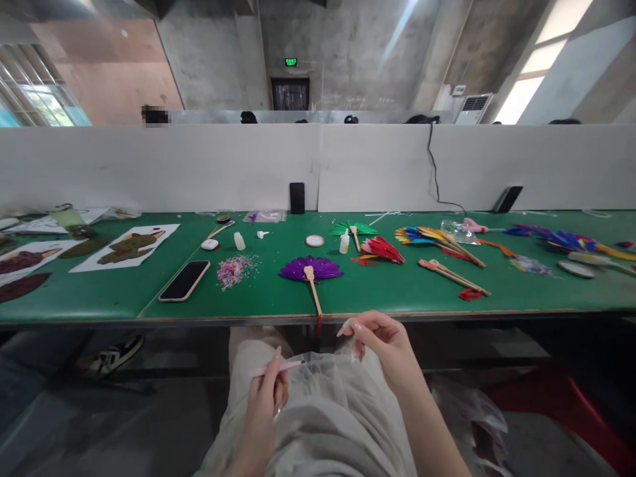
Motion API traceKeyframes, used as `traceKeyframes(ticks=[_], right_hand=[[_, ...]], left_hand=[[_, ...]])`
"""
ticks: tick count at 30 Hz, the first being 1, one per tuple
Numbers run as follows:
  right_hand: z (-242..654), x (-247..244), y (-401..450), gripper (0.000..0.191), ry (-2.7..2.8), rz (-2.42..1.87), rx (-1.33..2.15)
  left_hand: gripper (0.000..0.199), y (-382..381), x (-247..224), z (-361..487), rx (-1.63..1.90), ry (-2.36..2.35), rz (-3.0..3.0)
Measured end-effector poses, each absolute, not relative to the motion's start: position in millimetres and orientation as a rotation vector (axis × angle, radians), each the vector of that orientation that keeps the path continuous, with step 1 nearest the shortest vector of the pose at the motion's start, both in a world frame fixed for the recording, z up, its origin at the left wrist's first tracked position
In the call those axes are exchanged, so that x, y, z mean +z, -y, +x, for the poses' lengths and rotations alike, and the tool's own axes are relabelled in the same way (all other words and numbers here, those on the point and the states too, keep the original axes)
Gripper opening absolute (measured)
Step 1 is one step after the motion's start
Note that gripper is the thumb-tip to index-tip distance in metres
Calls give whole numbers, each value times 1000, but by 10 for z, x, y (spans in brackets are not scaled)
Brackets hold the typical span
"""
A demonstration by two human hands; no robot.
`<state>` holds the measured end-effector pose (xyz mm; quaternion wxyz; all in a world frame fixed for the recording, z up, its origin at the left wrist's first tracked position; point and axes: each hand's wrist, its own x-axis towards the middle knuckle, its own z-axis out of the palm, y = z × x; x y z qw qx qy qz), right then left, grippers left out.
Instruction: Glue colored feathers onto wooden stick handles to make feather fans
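Facing a green tabletop (pixel 278 233) and a white divider (pixel 199 165), holds a pink stick (pixel 291 366) in the left hand (pixel 267 387), clamped between thumb and fingers, with its dark tip toward the right hand (pixel 380 339). Has it above the lap (pixel 342 427), below the tabletop's near edge, partly hidden by the fingers. Holds right thumb and forefinger close together; cannot tell whether pinching anything. Has a purple fan (pixel 311 267) beyond, beside a heap of confetti (pixel 235 271). Loses both forearms (pixel 434 427) at the bottom of view.
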<state>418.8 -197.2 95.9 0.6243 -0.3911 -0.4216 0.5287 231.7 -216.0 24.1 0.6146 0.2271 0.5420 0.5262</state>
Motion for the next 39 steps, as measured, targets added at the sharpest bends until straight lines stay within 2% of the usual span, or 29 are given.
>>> traceKeyframes(ticks=[5,8,16,20,22,27,35,39], right_hand=[[4224,950,1854,20,999,-914,1208],[4268,929,1696,17,1016,-907,1227],[4367,833,1166,28,1136,-924,1154],[4398,815,873,32,1195,-985,1155],[4441,782,687,29,1202,-1024,1154],[4585,661,191,30,1125,-1085,1117],[4756,362,-361,49,1086,-1018,1246],[4940,144,-400,49,1054,-995,1350]], left_hand=[[47,2033,268,2313,1208,-1326,738],[46,1812,376,2300,1287,-1310,867],[44,878,700,2352,1440,-1217,1203],[44,348,757,2386,1434,-1330,1630],[46,64,769,2403,1359,-1402,1852],[52,-617,776,2466,1180,-1471,1984],[53,-1427,651,2883,788,-1563,2104],[30,-1744,524,3110,598,-1611,2089]])
